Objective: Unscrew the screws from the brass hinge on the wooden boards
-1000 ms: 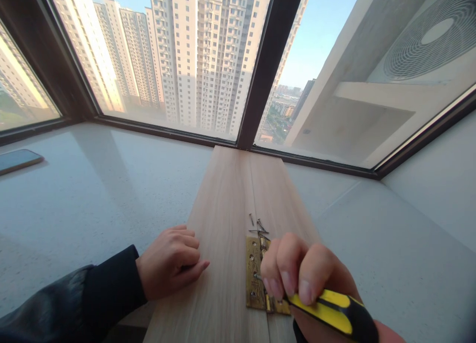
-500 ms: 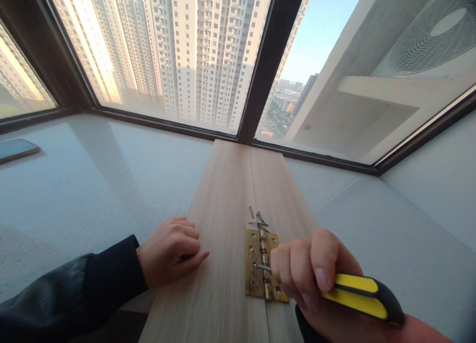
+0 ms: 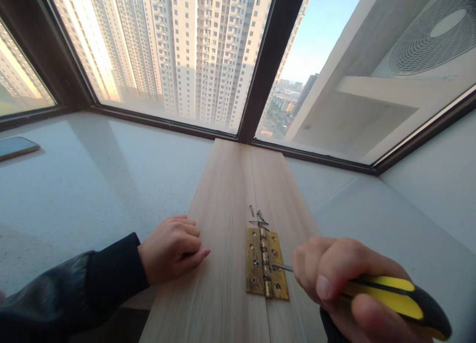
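My right hand (image 3: pixel 345 273) grips a screwdriver (image 3: pixel 390 296) with a yellow and black handle. Its metal shaft points left, with the tip over the right leaf of a worn brass hinge (image 3: pixel 256 258), close to the barrel; I cannot tell whether it touches. The hinge lies open and flat across the seam of two pale wooden boards (image 3: pixel 223 194). Screw heads show in some holes of its left leaf. Several loose screws (image 3: pixel 260 218) lie just beyond the hinge. My left hand (image 3: pixel 174 251) rests on the left board's edge, fingers loosely curled and thumb stretched out, holding nothing.
The boards lie on a white speckled sill (image 3: pixel 92 184) and reach the dark window frame (image 3: pixel 256 70). A phone (image 3: pixel 17 147) lies at the far left. Tall buildings and an outdoor fan unit stand beyond the glass.
My right hand has drawn back to the right with the screwdriver. Its tip has left a screw on the hinge's left leaf. My left hand has barely moved.
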Motion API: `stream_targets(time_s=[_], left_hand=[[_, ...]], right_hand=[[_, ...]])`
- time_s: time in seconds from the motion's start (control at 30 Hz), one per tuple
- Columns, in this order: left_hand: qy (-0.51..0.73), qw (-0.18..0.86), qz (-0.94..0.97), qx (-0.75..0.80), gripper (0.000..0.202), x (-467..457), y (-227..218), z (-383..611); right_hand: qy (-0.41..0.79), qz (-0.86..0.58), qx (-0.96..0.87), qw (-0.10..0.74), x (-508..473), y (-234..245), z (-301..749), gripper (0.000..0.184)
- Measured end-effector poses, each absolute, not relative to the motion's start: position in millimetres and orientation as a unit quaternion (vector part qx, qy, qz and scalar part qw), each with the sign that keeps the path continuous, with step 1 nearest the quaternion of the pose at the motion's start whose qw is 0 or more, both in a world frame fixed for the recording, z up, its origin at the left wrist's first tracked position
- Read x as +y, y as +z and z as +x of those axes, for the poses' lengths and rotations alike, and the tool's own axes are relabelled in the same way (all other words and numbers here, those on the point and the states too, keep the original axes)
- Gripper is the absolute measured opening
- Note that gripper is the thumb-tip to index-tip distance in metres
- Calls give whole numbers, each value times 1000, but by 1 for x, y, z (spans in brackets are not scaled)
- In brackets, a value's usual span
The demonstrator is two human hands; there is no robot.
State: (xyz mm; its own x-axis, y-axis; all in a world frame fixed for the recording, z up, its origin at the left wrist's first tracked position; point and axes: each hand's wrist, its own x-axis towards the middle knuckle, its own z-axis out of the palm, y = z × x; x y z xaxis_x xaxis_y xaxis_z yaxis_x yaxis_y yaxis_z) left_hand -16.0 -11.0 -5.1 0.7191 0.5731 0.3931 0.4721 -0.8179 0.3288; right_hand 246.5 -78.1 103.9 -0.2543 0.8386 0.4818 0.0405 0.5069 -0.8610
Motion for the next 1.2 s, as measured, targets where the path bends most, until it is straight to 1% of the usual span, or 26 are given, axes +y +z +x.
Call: stream_targets(time_s=[0.1, 0.13, 0.17, 0.3, 0.37, 0.5, 0.67, 0.83, 1.2], left_hand=[[238, 103, 923, 285, 42, -11, -4, -15], [235, 102, 924, 285, 42, -11, -4, -15], [235, 101, 924, 286, 42, -11, -4, -15], [243, 99, 922, 284, 42, -10, -3, -15], [241, 97, 924, 282, 42, -10, -2, -15], [236, 94, 924, 285, 42, -11, -2, -15], [236, 85, 926, 281, 43, -11, 2, -14], [230, 82, 929, 278, 43, -11, 4, -14], [244, 96, 924, 279, 43, -9, -2, -16]], right_hand=[[292, -360, -788, 405, -80, 110, 247, 14], [278, -364, -799, 390, -80, 111, 248, 12], [287, -362, -791, 402, -80, 111, 248, 13], [435, -298, -637, 562, -79, 111, 247, 30], [493, -268, -586, 584, -76, 113, 243, 36], [529, -247, -574, 574, -69, 107, 232, 35], [518, -236, -584, 578, -64, 95, 226, 32], [502, -239, -597, 578, -64, 97, 227, 31], [524, -237, -591, 566, -63, 101, 229, 32]])
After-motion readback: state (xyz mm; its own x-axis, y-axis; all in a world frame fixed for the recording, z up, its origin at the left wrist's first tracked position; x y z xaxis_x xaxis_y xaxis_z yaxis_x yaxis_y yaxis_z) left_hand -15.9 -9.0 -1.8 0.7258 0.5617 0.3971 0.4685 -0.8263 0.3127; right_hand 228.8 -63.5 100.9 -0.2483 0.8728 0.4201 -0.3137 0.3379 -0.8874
